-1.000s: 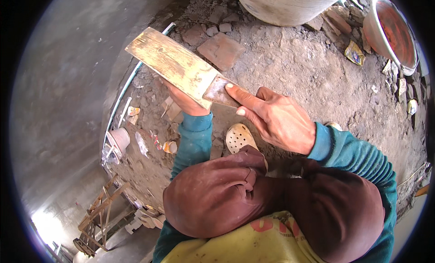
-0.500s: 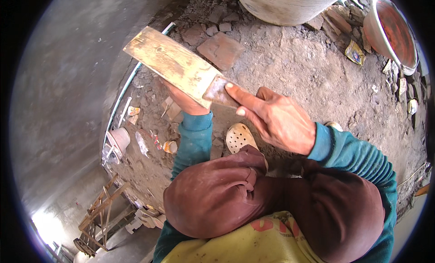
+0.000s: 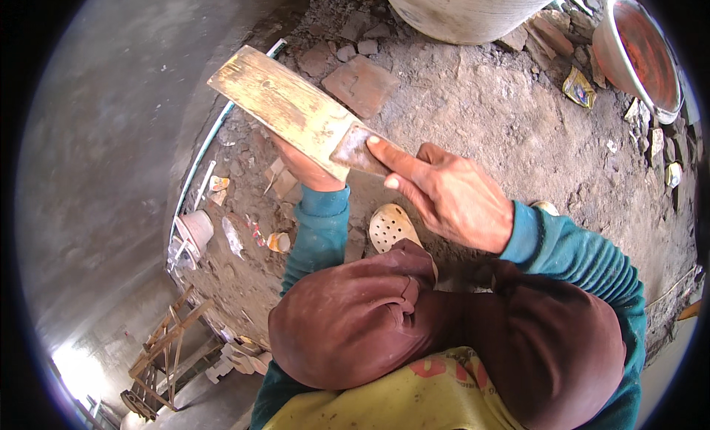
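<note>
A flat, worn wooden board (image 3: 285, 101) slants from upper left toward the middle. My left hand (image 3: 310, 167) is beneath its near edge, bearing it from below; the board hides most of those fingers. Against the board's right end lies a small, flat, stained scraper blade (image 3: 353, 148). My right hand (image 3: 462, 197) is closed round the scraper, with the index finger stretched along the blade and the thumb lower at its side. The scraper's handle, if it has one, is hidden in the hand.
Rough dirt ground (image 3: 473, 104) surrounds a broken tile (image 3: 361, 86). A large pale container (image 3: 473, 15) stands ahead, with a reddish-stained basin (image 3: 642, 52) at far right. Left are a grey wall (image 3: 111, 134), a thin pipe (image 3: 200, 149), a small bucket (image 3: 196, 230) and a wooden stand (image 3: 166, 348).
The board has shifted very slightly to the right and tipped a little, together with my left hand. The scraper and my right hand stay almost in place.
</note>
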Motion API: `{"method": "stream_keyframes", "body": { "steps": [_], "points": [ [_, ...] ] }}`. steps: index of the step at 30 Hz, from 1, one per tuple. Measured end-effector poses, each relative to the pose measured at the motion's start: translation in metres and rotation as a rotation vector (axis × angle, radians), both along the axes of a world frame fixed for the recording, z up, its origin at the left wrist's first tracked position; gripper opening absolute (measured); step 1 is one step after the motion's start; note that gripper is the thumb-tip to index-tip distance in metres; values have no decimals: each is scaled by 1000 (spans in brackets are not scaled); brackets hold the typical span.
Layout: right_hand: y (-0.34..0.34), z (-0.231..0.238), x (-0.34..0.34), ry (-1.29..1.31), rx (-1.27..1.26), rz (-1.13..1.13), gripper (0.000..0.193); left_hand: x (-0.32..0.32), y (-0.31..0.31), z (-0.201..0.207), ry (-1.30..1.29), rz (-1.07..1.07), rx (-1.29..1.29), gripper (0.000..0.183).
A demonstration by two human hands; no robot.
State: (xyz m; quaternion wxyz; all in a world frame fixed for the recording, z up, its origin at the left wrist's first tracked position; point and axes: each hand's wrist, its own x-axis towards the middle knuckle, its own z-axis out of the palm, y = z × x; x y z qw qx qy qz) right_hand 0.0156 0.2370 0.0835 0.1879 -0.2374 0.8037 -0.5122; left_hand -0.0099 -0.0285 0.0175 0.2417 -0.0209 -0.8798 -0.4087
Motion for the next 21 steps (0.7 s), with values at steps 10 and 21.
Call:
{"method": "stream_keyframes", "body": {
  "steps": [10, 21],
  "points": [
    [-6, -7, -8, 74, -45, -50, 46, -1, -6, -6, 42, -9, 86, 71],
    [-1, 0, 3, 29, -9, 4, 45, -6, -9, -3, 26, -11, 396, 67]
  ]
}}
